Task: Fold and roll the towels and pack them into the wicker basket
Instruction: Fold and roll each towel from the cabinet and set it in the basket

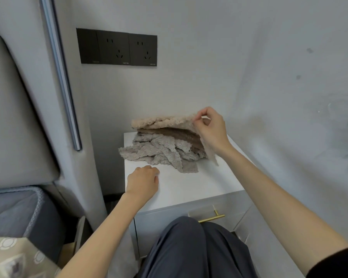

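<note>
Beige towel being peeled off the heap on the nightstand

The right hand point(210, 133) pinches the beige towel point(165, 121) by its upper right corner and holds it up like a flap over the brown towel point(173, 134) and the crumpled grey towels point(159, 151), all heaped toward the back edge of the nightstand point(199, 185). The left hand point(143, 180) rests near the front left edge, fingers loosely curled, holding nothing. The fleece looks light, limp and grippy, so it should sag from any single pinch. I'd take two corners along one edge to spread it flat. No wicker basket is in sight.
</note>
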